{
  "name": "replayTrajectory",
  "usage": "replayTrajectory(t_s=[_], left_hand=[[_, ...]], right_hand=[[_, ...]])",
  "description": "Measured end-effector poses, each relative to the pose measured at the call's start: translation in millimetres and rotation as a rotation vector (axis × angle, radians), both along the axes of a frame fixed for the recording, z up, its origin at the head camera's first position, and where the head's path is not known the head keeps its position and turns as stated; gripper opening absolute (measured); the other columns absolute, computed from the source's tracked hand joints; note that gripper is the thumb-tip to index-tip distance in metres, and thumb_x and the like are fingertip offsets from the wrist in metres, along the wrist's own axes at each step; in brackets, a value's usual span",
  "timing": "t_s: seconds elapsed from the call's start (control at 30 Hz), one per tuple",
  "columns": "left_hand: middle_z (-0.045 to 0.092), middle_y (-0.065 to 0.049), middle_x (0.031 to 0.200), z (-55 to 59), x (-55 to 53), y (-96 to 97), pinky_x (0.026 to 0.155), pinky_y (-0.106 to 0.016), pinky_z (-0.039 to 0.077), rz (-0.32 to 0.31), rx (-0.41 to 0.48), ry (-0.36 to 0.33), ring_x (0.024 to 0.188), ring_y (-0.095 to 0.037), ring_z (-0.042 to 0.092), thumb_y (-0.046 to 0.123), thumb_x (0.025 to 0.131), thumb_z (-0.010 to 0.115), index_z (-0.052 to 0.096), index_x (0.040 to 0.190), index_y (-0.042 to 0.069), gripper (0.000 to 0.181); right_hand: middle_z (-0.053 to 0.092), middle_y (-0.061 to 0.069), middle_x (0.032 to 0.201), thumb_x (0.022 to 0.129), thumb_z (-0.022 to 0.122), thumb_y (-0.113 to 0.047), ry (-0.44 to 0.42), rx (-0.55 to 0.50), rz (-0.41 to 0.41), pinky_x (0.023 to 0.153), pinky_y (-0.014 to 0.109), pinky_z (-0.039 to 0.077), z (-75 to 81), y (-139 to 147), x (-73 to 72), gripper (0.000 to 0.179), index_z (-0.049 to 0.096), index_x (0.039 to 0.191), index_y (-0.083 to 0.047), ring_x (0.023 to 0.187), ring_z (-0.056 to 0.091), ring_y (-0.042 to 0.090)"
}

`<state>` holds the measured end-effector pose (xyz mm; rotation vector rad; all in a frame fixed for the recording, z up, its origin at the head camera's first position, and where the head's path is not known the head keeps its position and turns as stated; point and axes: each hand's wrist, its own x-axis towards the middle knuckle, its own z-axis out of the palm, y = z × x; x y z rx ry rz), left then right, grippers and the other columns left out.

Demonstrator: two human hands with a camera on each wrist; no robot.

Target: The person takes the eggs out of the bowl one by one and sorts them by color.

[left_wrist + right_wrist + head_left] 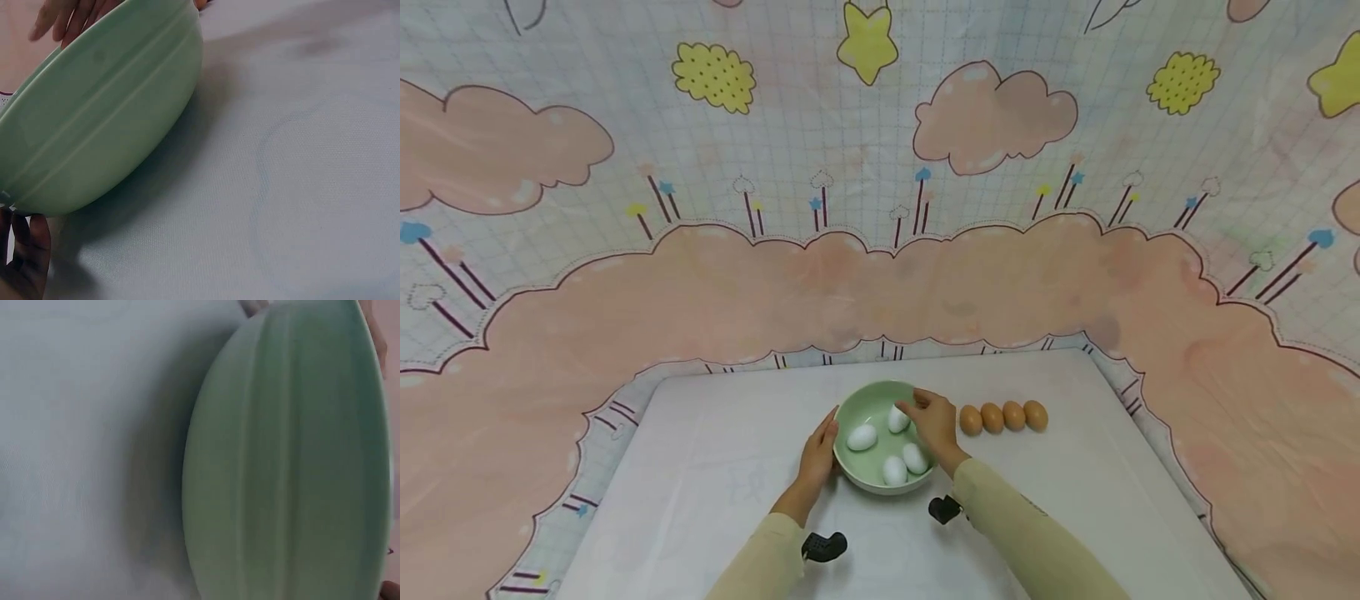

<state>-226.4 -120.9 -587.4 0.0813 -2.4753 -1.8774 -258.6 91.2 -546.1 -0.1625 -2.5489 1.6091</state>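
Observation:
A round light-green bowl (874,486) has several white eggs (861,437) inside. My left hand (818,454) holds the bowl by its left side; the left fingertips (39,232) touch its outer wall low down. Over the bowl's right rim reaches my right hand (937,423), its fingers loosely spread above the inside. One white egg (898,420) sits just below those fingertips, partly overlapped by the hand in the head view. In the right wrist view the bowl wall (281,456) fills much of the picture and hides the eggs.
Several brown eggs (992,417) stand side by side in a row to the right of the bowl on the white table (715,467). A cloth with clouds and stars (880,292) hangs behind the table. A black wrist camera (824,547) sticks out by the left sleeve.

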Motion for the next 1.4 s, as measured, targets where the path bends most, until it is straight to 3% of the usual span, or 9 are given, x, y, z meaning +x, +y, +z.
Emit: replayTrajectory(t_s=[0.17, 0.33, 0.43, 0.5, 0.57, 0.77, 1.07, 1.2, 1.4], left_hand=[[0.045, -0.020, 0.149, -1.5, -5.8, 0.9, 0.059, -0.022, 0.041, 0.013, 0.012, -0.066, 0.069, -0.017, 0.050, 0.044, 0.106, 0.036, 0.043, 0.150, 0.019, 0.051], [0.043, -0.020, 0.150, 0.0, -6.6, 3.3, 0.055, -0.023, 0.040, 0.000, 0.007, -0.110, 0.062, -0.013, 0.045, 0.039, 0.107, 0.037, 0.040, 0.151, 0.016, 0.050], [0.047, -0.018, 0.148, 0.5, -6.0, 3.8, 0.054, -0.023, 0.040, 0.005, 0.012, -0.113, 0.058, -0.013, 0.044, 0.038, 0.107, 0.038, 0.041, 0.151, 0.018, 0.048], [0.048, -0.018, 0.146, 0.8, -6.0, 3.5, 0.053, -0.023, 0.039, 0.010, 0.016, -0.105, 0.057, -0.013, 0.044, 0.037, 0.107, 0.038, 0.041, 0.151, 0.018, 0.048], [0.050, -0.018, 0.144, 0.6, -6.7, 3.2, 0.052, -0.023, 0.039, 0.014, 0.027, -0.103, 0.055, -0.012, 0.043, 0.036, 0.107, 0.039, 0.042, 0.151, 0.018, 0.047], [0.048, -0.019, 0.145, -1.8, -7.8, 1.4, 0.052, -0.024, 0.039, 0.006, 0.034, -0.104, 0.055, -0.012, 0.043, 0.036, 0.108, 0.038, 0.041, 0.151, 0.018, 0.047], [0.047, -0.016, 0.148, -2.2, -6.2, -0.2, 0.052, -0.023, 0.039, 0.006, 0.022, -0.125, 0.056, -0.012, 0.043, 0.038, 0.107, 0.038, 0.041, 0.152, 0.020, 0.048], [0.047, -0.017, 0.147, -3.0, -5.8, 0.3, 0.053, -0.023, 0.039, 0.015, 0.024, -0.130, 0.056, -0.012, 0.043, 0.038, 0.107, 0.038, 0.041, 0.151, 0.020, 0.048], [0.046, -0.015, 0.149, -4.2, -5.7, 0.1, 0.053, -0.023, 0.038, 0.010, 0.028, -0.133, 0.058, -0.013, 0.043, 0.037, 0.107, 0.038, 0.041, 0.151, 0.020, 0.047]], right_hand=[[0.065, 0.017, 0.127, 0.084, 0.079, -0.026, -0.009, 0.013, -0.039, 0.100, 0.044, 0.048, -11.7, -12, -4.7, 0.053, 0.064, 0.127, 0.001, 0.120, 0.060, 0.033], [0.071, 0.016, 0.115, 0.079, 0.084, -0.025, 0.004, 0.091, -0.108, 0.096, 0.043, 0.050, -20.5, -17, -6.7, 0.050, 0.069, 0.119, 0.001, 0.111, 0.064, 0.029], [0.071, 0.012, 0.087, 0.077, 0.085, -0.023, 0.028, 0.118, -0.094, 0.081, 0.039, 0.053, -21.5, -17, -7.5, 0.034, 0.071, 0.090, 0.005, 0.086, 0.064, 0.022], [0.062, 0.007, 0.073, 0.077, 0.085, -0.022, 0.038, 0.130, -0.075, 0.070, 0.034, 0.048, -21.2, -17, -7.9, 0.035, 0.059, 0.072, 0.001, 0.072, 0.053, 0.018], [0.054, 0.006, 0.067, 0.077, 0.085, -0.020, 0.044, 0.141, -0.053, 0.065, 0.032, 0.042, -20.8, -18, -7.6, 0.041, 0.048, 0.066, -0.005, 0.066, 0.044, 0.017], [0.068, 0.005, 0.078, 0.074, 0.087, -0.020, 0.051, 0.185, -0.040, 0.072, 0.034, 0.051, -22.6, -19, -6.6, 0.025, 0.069, 0.082, -0.004, 0.072, 0.054, 0.013], [0.064, 0.005, 0.073, 0.074, 0.087, -0.013, 0.062, 0.189, -0.014, 0.073, 0.036, 0.051, -26.8, -19, -7.6, 0.024, 0.065, 0.075, -0.003, 0.073, 0.054, 0.015], [0.071, 0.011, 0.086, 0.075, 0.086, -0.012, 0.066, 0.189, 0.004, 0.079, 0.038, 0.054, -27.8, -19, -6.5, 0.026, 0.073, 0.092, 0.002, 0.083, 0.062, 0.019], [0.073, 0.020, 0.102, 0.075, 0.085, -0.010, 0.072, 0.187, 0.025, 0.086, 0.042, 0.055, -26.7, -19, -4.8, 0.041, 0.071, 0.109, 0.008, 0.098, 0.067, 0.030]])
